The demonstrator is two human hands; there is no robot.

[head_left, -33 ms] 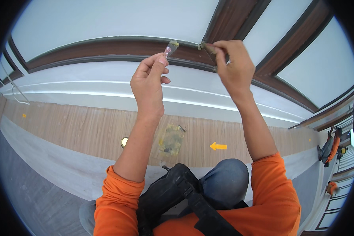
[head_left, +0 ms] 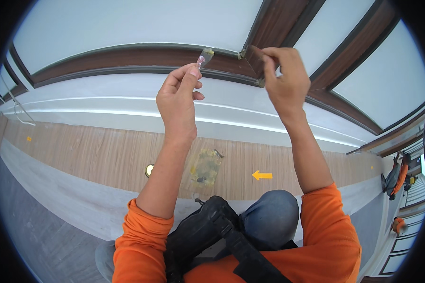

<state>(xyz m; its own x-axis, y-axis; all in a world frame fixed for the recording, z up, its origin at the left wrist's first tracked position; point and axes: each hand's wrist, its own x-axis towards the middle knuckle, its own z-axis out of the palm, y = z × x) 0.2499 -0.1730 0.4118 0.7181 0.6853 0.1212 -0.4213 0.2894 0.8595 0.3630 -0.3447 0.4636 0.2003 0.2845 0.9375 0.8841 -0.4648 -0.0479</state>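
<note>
My left hand (head_left: pixel 177 96) is raised in front of the brown window frame (head_left: pixel 127 59). Its fingers pinch a small putty knife (head_left: pixel 206 55) with a clear pinkish handle and yellowish paste at the blade's tip. To the right, my right hand (head_left: pixel 288 78) is closed at the frame's corner joint. Between its thumb and fingers is a thin, flat, see-through piece (head_left: pixel 256 55), blurred, so its exact kind is unclear. Greenish-grey paste (head_left: pixel 242 54) sits along the joint, with another dab (head_left: pixel 260 82) at its lower end.
On the wood-look ledge (head_left: pixel 104 146) lie a clear paste-smeared sheet (head_left: pixel 208 165), a round tin (head_left: pixel 149 170) partly behind my left forearm, and an orange arrow sticker (head_left: pixel 263 175). A black bag (head_left: pixel 208 226) rests at my lap. Other people (head_left: pixel 396 177) are far right.
My right hand has shifted slightly right, and the thin piece in it stands at a different angle by the corner. My left hand and the putty knife stay almost in place.
</note>
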